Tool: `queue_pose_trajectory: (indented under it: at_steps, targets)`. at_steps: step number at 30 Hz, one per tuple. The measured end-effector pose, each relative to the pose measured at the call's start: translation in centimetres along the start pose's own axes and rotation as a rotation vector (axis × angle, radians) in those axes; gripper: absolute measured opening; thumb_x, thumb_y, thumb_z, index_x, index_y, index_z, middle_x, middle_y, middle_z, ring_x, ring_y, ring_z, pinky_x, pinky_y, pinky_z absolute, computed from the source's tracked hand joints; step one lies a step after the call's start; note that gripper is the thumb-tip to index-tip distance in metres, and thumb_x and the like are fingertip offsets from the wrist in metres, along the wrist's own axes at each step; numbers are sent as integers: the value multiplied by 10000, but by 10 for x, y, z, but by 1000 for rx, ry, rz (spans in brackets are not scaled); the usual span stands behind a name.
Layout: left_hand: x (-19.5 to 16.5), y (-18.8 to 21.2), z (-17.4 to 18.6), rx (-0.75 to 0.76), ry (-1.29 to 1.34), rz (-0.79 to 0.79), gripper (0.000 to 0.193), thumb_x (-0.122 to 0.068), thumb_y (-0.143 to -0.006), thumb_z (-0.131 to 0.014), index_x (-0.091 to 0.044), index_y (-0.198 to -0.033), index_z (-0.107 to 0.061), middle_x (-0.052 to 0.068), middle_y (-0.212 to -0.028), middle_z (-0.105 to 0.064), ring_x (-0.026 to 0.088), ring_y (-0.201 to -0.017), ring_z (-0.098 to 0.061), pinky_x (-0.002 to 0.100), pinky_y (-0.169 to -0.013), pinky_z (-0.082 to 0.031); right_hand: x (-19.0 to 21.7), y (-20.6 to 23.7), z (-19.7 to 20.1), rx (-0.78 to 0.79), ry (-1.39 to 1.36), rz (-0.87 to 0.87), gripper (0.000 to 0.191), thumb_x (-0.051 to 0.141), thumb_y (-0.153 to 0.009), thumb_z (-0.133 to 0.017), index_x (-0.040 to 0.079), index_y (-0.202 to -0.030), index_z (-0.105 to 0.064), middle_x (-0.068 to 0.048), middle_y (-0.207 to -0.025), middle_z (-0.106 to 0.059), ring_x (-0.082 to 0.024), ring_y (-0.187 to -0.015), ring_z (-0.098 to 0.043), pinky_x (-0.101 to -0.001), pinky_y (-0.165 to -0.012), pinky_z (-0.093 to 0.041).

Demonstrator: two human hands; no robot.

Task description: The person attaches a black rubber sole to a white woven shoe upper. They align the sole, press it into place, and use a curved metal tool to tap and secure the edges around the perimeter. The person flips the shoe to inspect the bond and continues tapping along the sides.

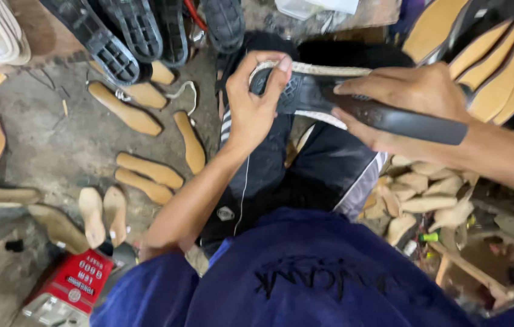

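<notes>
Your left hand [257, 100] pinches the toe end of a black rubber shoe sole edged with pale woven trim [329, 100], fingers curled over its rim. Your right hand [399, 100] grasps the sole's heel end from above. You hold it over your lap, above tan leather insoles [148, 169] scattered across the concrete floor [57, 145].

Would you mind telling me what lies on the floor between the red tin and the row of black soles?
In the head view, tan insoles lie scattered on bare concrete between the red tin and black soles.
</notes>
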State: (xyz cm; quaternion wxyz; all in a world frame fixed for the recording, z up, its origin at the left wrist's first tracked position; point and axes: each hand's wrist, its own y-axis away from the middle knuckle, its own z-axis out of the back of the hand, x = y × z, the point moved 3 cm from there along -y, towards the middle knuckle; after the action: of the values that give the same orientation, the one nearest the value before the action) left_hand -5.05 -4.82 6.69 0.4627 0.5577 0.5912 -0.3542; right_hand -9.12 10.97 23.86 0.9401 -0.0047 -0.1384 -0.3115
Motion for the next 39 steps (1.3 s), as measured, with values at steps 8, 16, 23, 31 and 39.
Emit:
queue_pose_trajectory:
  at_steps: [8, 16, 23, 31, 39]
  targets:
    - [9, 4, 4, -20, 12, 47, 210, -236, -976, -718, -43, -1060, -726, -19, -835, -695, 34, -619, -590, 227, -431, -457, -1, 26, -27, -132, -74, -5, 233, 250, -916, -823, 45, -986, -736, -113, -822, -719, -307, -694, -686, -377, -600, -518]
    - [11, 18, -14, -94, -108, -17, 317, -353, -962, -704, -45, -1026, -747, 3, -826, -700, 49, -617, -604, 258, -376, -507, 34, 98, 29, -151, -662, -559, 309, 335, -939, -657, 44, -1040, -676, -43, -757, -656, -181, -712, -637, -387, -638, -499]
    - [25, 17, -14, -123, -107, 0, 326, -349, -957, -704, -37, -1040, -751, 13, -846, -701, 61, -607, -602, 260, -370, -494, 89, 168, -21, -1424, -721, 139, 755, 796, -928, -393, 43, -948, -450, -130, -775, -572, -216, -643, -582, -315, -575, -494]
    - [32, 15, -22, -107, -69, -51, 277, -315, -963, -706, -46, -1015, -746, -21, -833, -722, 48, -613, -611, 244, -386, -475, 86, 148, -73, -799, -927, -654, 226, 166, -1092, -664, -27, -1194, -605, -82, -811, -607, -117, -609, -567, -258, -536, -485]
    - [23, 20, -20, -133, -89, -30, 271, -323, -965, -710, -56, -985, -751, -31, -805, -699, 39, -555, -573, 242, -373, -446, 92, 132, -102, -979, -162, -308, 197, 240, -1159, -598, 61, -1083, -571, -131, -942, -653, -268, -775, -628, -354, -715, -512]
